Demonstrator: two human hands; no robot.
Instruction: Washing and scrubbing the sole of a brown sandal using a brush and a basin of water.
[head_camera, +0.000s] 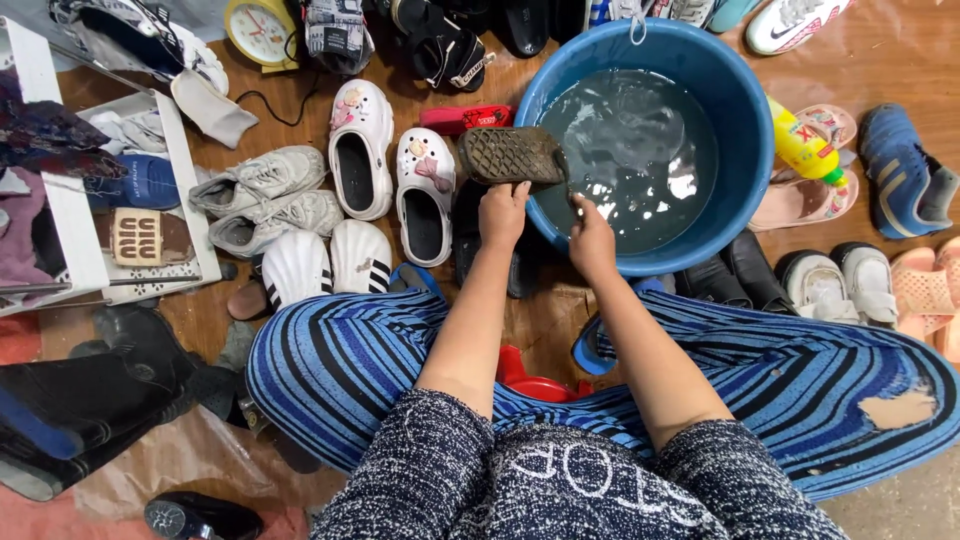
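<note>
My left hand (501, 212) grips a dark shoe (510, 155), sole up, held just left of the rim of a blue basin (735, 95) full of grey soapy water. My right hand (591, 240) is closed near the basin's near rim, by the shoe's heel; whether it holds a small brush I cannot tell. Both forearms reach forward over my blue striped trousers (330, 360).
Many shoes lie on the brown floor: white clogs (362, 145), grey sneakers (262, 195), white slides (328, 262), black shoes (735, 270), blue sneaker (905, 170), pink sandals (925, 290). A yellow bottle (800, 143) stands right of the basin. A white rack (75, 215) stands left.
</note>
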